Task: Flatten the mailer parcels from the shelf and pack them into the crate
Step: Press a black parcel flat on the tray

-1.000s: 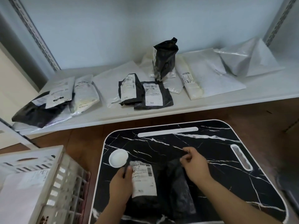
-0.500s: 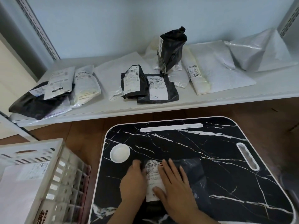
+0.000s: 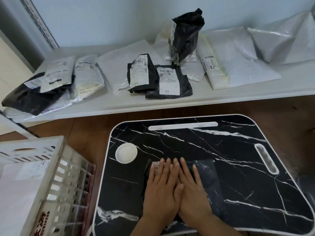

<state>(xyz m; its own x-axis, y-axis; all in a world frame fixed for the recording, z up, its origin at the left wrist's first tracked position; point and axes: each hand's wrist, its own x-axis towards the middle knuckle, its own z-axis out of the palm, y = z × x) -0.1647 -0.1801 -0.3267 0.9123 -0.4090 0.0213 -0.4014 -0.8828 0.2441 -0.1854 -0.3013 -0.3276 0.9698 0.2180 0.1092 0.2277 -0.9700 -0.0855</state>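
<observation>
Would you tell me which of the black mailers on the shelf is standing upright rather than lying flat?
The tall black mailer at the back of the shelf, right of centre, stands on end against the wall; the other black ones lie flat.

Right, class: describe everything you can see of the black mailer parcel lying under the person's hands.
The black mailer parcel looks like thin, slightly glossy plastic film. It lies flat on the black marble-patterned tray table, near its front edge. A white shipping label with a barcode sits at its left end, mostly covered. The left hand and right hand press on it side by side, fingers straight. Its right part shows uncovered.
</observation>
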